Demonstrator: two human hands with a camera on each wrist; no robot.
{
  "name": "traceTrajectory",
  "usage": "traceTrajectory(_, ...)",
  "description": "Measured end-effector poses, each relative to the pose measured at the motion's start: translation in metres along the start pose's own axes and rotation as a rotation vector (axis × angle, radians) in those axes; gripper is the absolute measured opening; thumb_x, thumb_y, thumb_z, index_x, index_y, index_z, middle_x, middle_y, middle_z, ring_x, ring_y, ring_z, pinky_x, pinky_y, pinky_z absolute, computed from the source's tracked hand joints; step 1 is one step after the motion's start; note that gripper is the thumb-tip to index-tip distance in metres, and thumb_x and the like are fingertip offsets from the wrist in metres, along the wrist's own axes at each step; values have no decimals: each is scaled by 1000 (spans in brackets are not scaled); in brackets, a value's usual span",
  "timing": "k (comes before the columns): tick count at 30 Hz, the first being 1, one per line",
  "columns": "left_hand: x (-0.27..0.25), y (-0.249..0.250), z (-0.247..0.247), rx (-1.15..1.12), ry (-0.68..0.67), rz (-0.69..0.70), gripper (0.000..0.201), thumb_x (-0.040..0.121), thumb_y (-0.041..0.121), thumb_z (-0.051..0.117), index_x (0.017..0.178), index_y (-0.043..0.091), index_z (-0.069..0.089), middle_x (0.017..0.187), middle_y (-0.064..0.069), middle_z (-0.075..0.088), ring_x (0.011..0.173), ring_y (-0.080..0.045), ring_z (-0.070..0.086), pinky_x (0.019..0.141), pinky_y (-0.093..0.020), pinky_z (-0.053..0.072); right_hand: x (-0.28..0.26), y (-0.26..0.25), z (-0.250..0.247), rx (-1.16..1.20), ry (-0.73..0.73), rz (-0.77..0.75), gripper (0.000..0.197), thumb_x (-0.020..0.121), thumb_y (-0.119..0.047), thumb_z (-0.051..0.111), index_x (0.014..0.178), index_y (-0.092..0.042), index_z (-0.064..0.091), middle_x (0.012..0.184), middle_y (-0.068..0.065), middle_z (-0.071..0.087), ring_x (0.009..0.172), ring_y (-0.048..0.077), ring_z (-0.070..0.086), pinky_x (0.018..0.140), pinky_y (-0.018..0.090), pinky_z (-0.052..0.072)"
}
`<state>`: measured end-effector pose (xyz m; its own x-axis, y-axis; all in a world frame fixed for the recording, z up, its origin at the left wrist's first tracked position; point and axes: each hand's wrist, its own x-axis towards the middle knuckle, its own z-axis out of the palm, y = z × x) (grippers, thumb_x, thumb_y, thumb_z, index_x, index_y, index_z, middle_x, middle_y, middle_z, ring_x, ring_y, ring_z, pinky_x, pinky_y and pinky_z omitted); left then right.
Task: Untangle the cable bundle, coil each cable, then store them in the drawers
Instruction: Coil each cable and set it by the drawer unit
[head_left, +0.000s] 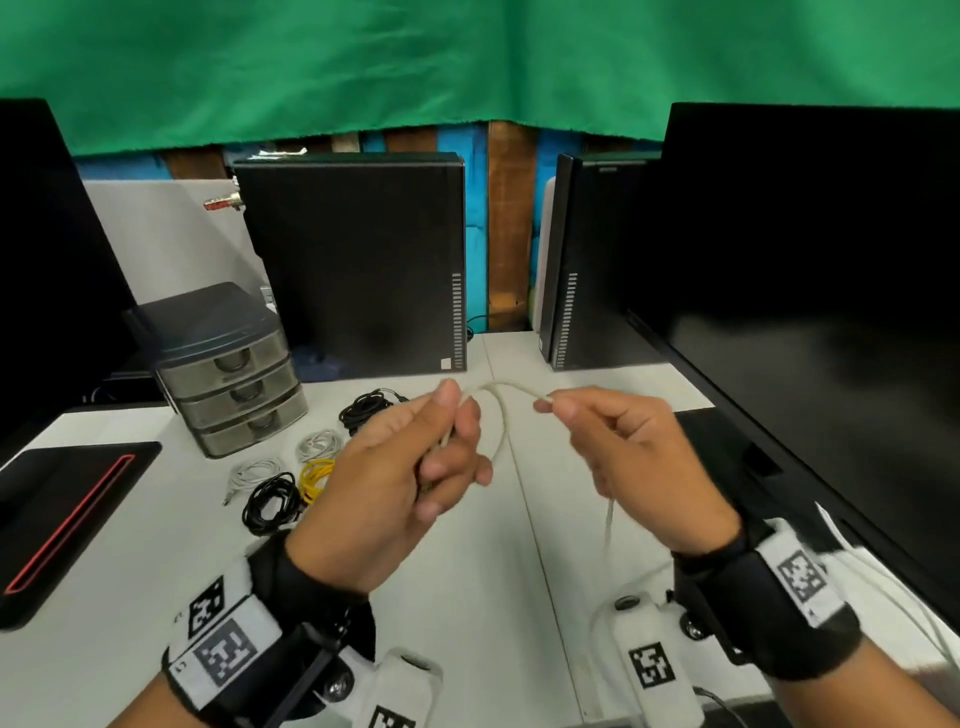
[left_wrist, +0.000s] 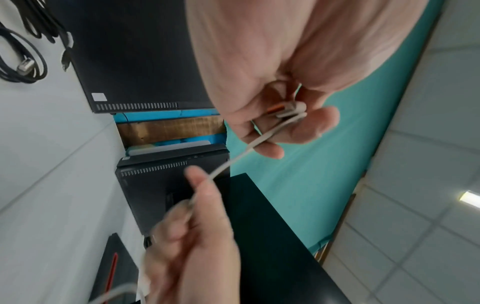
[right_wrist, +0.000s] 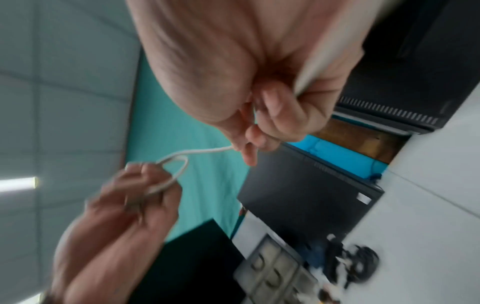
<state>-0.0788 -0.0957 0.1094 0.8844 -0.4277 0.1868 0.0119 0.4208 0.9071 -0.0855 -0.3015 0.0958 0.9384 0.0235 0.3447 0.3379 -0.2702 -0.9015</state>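
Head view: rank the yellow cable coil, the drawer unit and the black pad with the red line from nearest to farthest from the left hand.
From the left hand:
1. Yellow cable coil, on the table just to its left.
2. Drawer unit, farther left and back, drawers shut.
3. Black pad with the red line, at the table's far left edge.

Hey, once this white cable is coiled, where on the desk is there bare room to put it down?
The desk is bare between the black pad and your left hand, and also beyond your right hand, before the right computer tower. It is crowded in front of the drawer unit, where coiled black, white and yellow cables lie close together.
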Motion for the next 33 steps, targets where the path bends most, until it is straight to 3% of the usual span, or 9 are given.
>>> traceTrajectory(4, 4, 7, -7, -43, 73, 117, 28, 98, 30, 46, 81, 12, 58, 55, 2, 46, 42, -11, 44, 88, -27, 55, -13, 26, 32, -131, -260, 148, 26, 104, -24, 49, 116, -18, 72, 66, -29, 61, 54, -7, 53, 59, 8, 39)
traceTrajectory(6, 8, 7, -14, 83, 154, 186, 27, 99, 28, 43, 83, 11, 57, 57, 2, 51, 48, -14, 54, 96, -30, 52, -25, 26, 47, -276, -421, 80, 31, 105, -34, 47, 116, -19, 72, 96, -14, 74, 81, -2, 67, 76, 16, 51)
traceTrajectory(8, 12, 4, -26, 309, 206, 245, 30, 104, 33, 43, 85, 13, 56, 55, 5, 48, 55, -18, 62, 102, -31, 49, -33, 15, 52, -409, -536, -25, 40, 105, -42, 42, 110, -11, 67, 97, 8, 72, 87, 19, 67, 84, 38, 53)
traceTrajectory(14, 13, -15, -23, 591, 143, 247, 33, 107, 23, 37, 91, 0, 55, 67, -16, 68, 72, -17, 73, 82, -18, 52, -41, -35, 32, -444, -667, -167, 39, 106, -35, 43, 89, -5, 61, 63, 3, 48, 58, 21, 45, 59, 31, 41)
traceTrajectory(18, 4, -31, -15, 833, -65, 178, 29, 104, 34, 40, 91, 19, 61, 65, 1, 70, 67, -10, 67, 75, -22, 49, -39, -48, 8, -406, -615, -155, 30, 103, -35, 50, 86, -17, 66, 54, -8, 47, 48, 13, 43, 51, 15, 32)
traceTrajectory(21, 0, -25, -11, 632, -245, 13, 34, 102, 41, 42, 86, 25, 68, 45, 3, 53, 52, -23, 55, 83, -24, 50, -26, -49, -17, -250, -376, -165, 19, 94, -33, 58, 87, -27, 74, 62, -17, 60, 52, 6, 48, 53, 12, 37)
traceTrajectory(23, -2, -17, -6, 407, -296, -41, 35, 102, 34, 42, 88, 22, 72, 42, 4, 44, 41, -12, 46, 89, -28, 51, -15, -38, -25, -164, -238, -164, 16, 89, -28, 61, 83, -23, 75, 60, -14, 59, 53, 2, 46, 54, 10, 37)
traceTrajectory(30, 1, -5, -2, -63, -50, -54, 36, 92, 29, 52, 100, 5, 78, 47, 5, 36, 39, -7, 36, 87, -25, 54, -2, 17, 6, 46, -192, 50, 27, 97, -32, 52, 96, -17, 74, 57, 0, 32, 46, 6, 27, 43, 16, 28)
traceTrajectory(33, 4, 4, -2, -197, 64, 2, 37, 94, 26, 55, 111, -2, 73, 52, 3, 43, 44, -8, 46, 93, -25, 54, -7, 35, 21, -117, -281, 104, 27, 104, -27, 47, 108, -18, 73, 50, -15, 44, 47, 0, 41, 54, 12, 34)
